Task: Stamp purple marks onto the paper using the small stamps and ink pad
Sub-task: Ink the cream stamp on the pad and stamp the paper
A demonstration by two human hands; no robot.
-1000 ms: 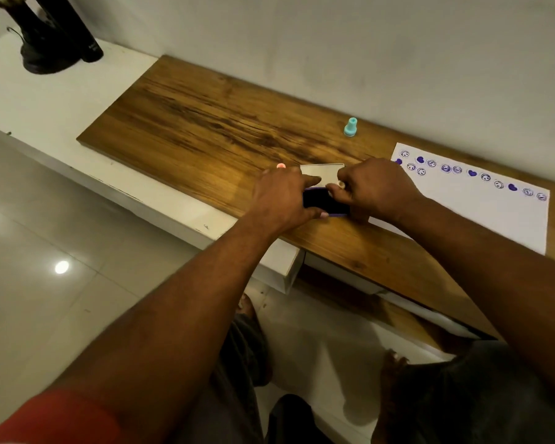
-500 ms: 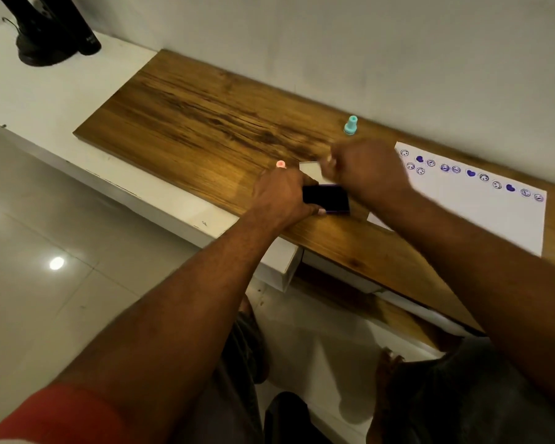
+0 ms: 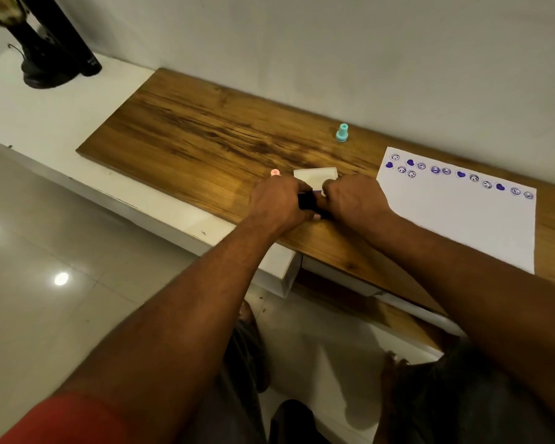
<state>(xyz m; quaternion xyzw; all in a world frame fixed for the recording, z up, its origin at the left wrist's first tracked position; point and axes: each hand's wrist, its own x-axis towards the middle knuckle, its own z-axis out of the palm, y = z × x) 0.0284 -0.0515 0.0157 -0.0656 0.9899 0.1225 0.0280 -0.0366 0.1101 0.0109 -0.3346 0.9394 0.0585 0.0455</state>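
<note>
My left hand grips the left end of the dark ink pad, which lies near the wooden top's front edge. My right hand is closed over the pad's right part, pinching a small pale stamp that is mostly hidden by my fingers. The pad's pale lid lies just behind the hands. A pink stamp stands behind my left hand. A teal stamp stands farther back by the wall. The white paper lies to the right, with a row of purple faces and hearts along its far edge.
The wooden top rests on a white ledge against the wall. A dark object stands at the ledge's far left. The floor drops away below the front edge, where my knees and feet show.
My right hand lifted off the ink pad with the stamp half a second ago and has come back down onto it. My left hand stayed on the pad.
</note>
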